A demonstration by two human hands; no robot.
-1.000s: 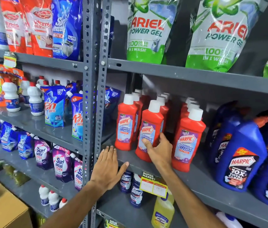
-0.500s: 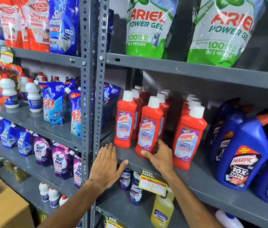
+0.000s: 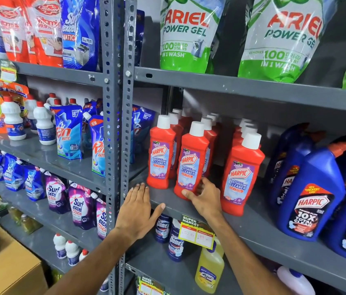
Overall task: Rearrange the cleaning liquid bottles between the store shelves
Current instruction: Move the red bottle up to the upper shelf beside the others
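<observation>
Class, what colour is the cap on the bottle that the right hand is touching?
White, on a red bottle under the right hand; seen in the head view.

Three rows of red Harpic bathroom cleaner bottles stand upright on the grey shelf, each with a white cap and a purple-and-blue label. The middle front bottle (image 3: pixel 191 160) is gripped low at its base by the right hand (image 3: pixel 207 199), thumb on the front and fingers round its right side. The left front bottle (image 3: pixel 161 153) stands just above the left hand (image 3: pixel 140 211), apart from its fingertips. The right front bottle (image 3: pixel 242 175) stands just right of the right hand, close to the wrist.
</observation>
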